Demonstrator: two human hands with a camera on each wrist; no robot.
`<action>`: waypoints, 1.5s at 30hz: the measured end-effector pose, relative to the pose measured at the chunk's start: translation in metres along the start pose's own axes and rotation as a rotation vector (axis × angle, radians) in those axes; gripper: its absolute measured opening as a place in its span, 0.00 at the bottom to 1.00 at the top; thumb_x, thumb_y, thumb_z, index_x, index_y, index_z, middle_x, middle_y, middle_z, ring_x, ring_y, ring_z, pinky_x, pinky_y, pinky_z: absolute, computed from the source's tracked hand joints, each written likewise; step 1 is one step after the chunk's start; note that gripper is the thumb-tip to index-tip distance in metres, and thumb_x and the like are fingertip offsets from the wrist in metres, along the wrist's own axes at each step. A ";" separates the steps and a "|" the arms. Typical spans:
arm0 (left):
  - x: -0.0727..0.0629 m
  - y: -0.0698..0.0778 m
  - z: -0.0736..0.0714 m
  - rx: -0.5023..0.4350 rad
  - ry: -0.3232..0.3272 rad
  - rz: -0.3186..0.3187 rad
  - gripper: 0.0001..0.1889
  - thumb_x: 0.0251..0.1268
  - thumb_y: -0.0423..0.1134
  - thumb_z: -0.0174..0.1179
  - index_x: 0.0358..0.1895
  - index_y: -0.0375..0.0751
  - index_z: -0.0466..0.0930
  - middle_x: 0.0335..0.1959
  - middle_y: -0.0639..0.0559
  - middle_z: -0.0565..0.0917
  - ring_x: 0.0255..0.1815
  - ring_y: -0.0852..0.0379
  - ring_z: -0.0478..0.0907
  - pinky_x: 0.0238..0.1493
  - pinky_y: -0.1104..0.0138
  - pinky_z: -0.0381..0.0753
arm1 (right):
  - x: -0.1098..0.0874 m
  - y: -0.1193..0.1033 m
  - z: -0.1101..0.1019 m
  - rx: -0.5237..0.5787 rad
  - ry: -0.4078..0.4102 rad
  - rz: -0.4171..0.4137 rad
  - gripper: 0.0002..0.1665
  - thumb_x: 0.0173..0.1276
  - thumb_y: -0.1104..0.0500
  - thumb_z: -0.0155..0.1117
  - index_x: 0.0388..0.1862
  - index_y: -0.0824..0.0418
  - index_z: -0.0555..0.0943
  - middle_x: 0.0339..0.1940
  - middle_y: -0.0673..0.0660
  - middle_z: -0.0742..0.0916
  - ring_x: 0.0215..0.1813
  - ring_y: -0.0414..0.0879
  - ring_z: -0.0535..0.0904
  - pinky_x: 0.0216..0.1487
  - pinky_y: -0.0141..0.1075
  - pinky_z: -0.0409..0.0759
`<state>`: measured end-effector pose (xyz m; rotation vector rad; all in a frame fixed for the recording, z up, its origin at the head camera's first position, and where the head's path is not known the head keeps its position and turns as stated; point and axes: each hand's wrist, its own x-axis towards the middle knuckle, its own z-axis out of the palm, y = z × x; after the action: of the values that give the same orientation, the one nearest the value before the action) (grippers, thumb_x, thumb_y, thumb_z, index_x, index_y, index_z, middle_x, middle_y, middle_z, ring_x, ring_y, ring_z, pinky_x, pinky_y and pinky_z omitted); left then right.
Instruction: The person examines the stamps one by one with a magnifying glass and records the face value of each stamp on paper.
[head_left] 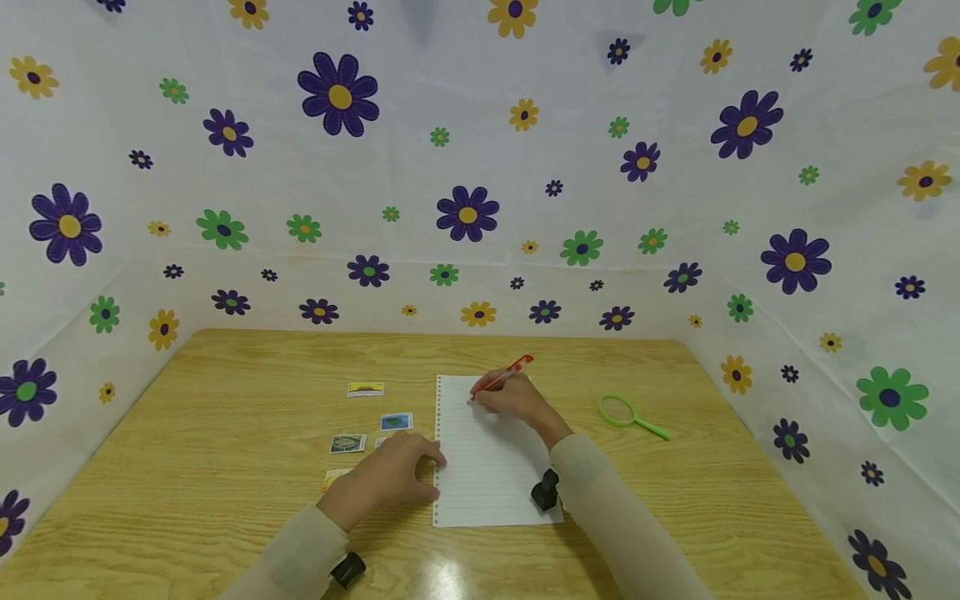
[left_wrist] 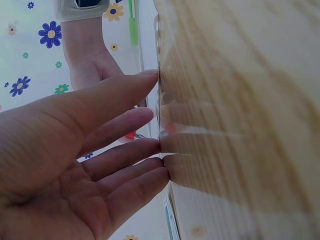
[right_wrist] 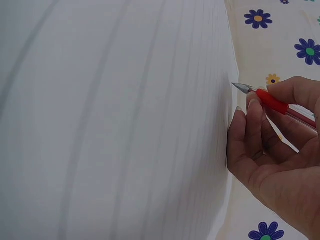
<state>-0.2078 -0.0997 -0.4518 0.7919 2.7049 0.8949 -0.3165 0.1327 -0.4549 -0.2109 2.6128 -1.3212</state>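
In the head view a lined sheet of paper (head_left: 491,467) with punched holes down its left edge lies on the wooden table. My right hand (head_left: 513,395) rests on its upper part and pinches a red pen (head_left: 519,364), tip down at the page. Faint marks show beside the tip. The right wrist view shows the pen's metal tip and red grip (right_wrist: 272,102) between thumb and fingers. My left hand (head_left: 393,471) touches the sheet's left edge with thumb and fingertips, its fingers loosely extended and holding nothing, as the left wrist view shows of this hand (left_wrist: 95,150).
Left of the paper lie several small picture cards, among them a blue one (head_left: 397,422), a dark one (head_left: 348,443) and a yellow one (head_left: 365,389); the left hand partly covers others. A green magnifying glass (head_left: 633,417) lies to the right. Flowered cloth (head_left: 480,167) walls the table.
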 end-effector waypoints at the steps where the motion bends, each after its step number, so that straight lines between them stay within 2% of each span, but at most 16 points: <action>1: 0.000 0.000 0.000 0.002 0.001 0.001 0.19 0.51 0.35 0.79 0.48 0.35 0.89 0.60 0.35 0.85 0.63 0.34 0.80 0.66 0.45 0.78 | 0.000 0.000 0.000 -0.003 -0.001 -0.003 0.06 0.67 0.57 0.69 0.40 0.55 0.90 0.28 0.49 0.87 0.31 0.41 0.76 0.31 0.31 0.71; 14: -0.001 -0.001 0.001 -0.003 0.003 0.001 0.19 0.51 0.35 0.79 0.47 0.35 0.89 0.60 0.35 0.85 0.61 0.35 0.80 0.65 0.45 0.78 | 0.000 0.003 0.001 -0.014 -0.015 -0.008 0.07 0.67 0.55 0.70 0.41 0.55 0.90 0.29 0.49 0.87 0.31 0.41 0.76 0.32 0.31 0.71; 18: -0.002 -0.001 0.002 -0.009 0.001 0.006 0.19 0.51 0.35 0.79 0.47 0.35 0.89 0.60 0.35 0.85 0.62 0.35 0.80 0.65 0.44 0.77 | -0.002 0.003 -0.002 0.062 -0.035 -0.020 0.10 0.71 0.56 0.68 0.46 0.59 0.88 0.36 0.53 0.89 0.34 0.41 0.79 0.35 0.30 0.76; 22: -0.002 -0.001 0.004 -0.005 -0.001 0.010 0.19 0.51 0.35 0.79 0.47 0.35 0.89 0.60 0.35 0.85 0.63 0.35 0.80 0.66 0.45 0.77 | -0.004 0.005 -0.008 0.161 -0.040 -0.060 0.13 0.73 0.58 0.66 0.51 0.64 0.84 0.45 0.62 0.89 0.35 0.40 0.81 0.40 0.27 0.81; 25: -0.002 -0.001 0.004 -0.003 0.000 -0.005 0.19 0.51 0.36 0.79 0.47 0.36 0.89 0.61 0.36 0.85 0.62 0.36 0.79 0.66 0.45 0.77 | -0.005 0.004 -0.014 0.162 -0.045 -0.122 0.12 0.74 0.59 0.65 0.51 0.65 0.82 0.48 0.68 0.88 0.34 0.40 0.80 0.41 0.30 0.84; 28: -0.002 0.000 0.003 -0.003 0.002 -0.022 0.19 0.51 0.36 0.79 0.48 0.37 0.89 0.62 0.37 0.84 0.62 0.36 0.79 0.66 0.45 0.77 | -0.008 0.000 -0.019 0.099 -0.055 -0.169 0.10 0.75 0.57 0.64 0.49 0.62 0.84 0.50 0.68 0.88 0.34 0.42 0.80 0.42 0.33 0.85; 32: -0.003 0.001 0.002 -0.010 0.006 -0.034 0.19 0.51 0.36 0.79 0.48 0.37 0.89 0.63 0.37 0.84 0.63 0.35 0.78 0.67 0.44 0.76 | -0.011 -0.006 -0.022 -0.069 -0.042 -0.217 0.10 0.75 0.55 0.64 0.47 0.58 0.86 0.48 0.60 0.89 0.35 0.42 0.81 0.40 0.33 0.84; 35: -0.003 0.001 0.001 -0.013 0.004 -0.034 0.19 0.51 0.35 0.79 0.48 0.36 0.89 0.63 0.37 0.84 0.63 0.35 0.78 0.67 0.44 0.76 | -0.015 -0.010 -0.024 -0.155 -0.022 -0.277 0.10 0.75 0.58 0.64 0.47 0.61 0.86 0.45 0.60 0.90 0.34 0.44 0.82 0.37 0.33 0.81; 41: -0.001 0.000 0.001 -0.012 0.003 -0.031 0.19 0.52 0.35 0.79 0.48 0.37 0.89 0.62 0.37 0.84 0.63 0.35 0.78 0.68 0.44 0.75 | -0.025 -0.011 -0.035 -0.261 -0.007 -0.497 0.08 0.72 0.69 0.64 0.47 0.70 0.85 0.45 0.67 0.90 0.41 0.50 0.84 0.47 0.38 0.87; 43: -0.001 0.000 0.001 -0.018 0.006 -0.029 0.19 0.51 0.35 0.79 0.48 0.36 0.89 0.62 0.37 0.84 0.64 0.34 0.78 0.68 0.44 0.75 | -0.029 -0.010 -0.039 -0.313 0.007 -0.532 0.09 0.71 0.70 0.64 0.48 0.71 0.85 0.46 0.68 0.90 0.42 0.52 0.84 0.48 0.40 0.87; 45: -0.001 -0.001 0.001 -0.021 0.007 -0.028 0.19 0.52 0.35 0.79 0.48 0.36 0.89 0.62 0.37 0.84 0.65 0.34 0.77 0.69 0.44 0.75 | -0.032 -0.009 -0.044 -0.356 0.014 -0.529 0.09 0.72 0.70 0.63 0.48 0.71 0.85 0.46 0.67 0.90 0.43 0.54 0.84 0.48 0.41 0.87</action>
<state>-0.2071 -0.1003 -0.4528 0.7465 2.7009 0.9201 -0.2959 0.1686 -0.4184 -1.0074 2.9004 -0.9572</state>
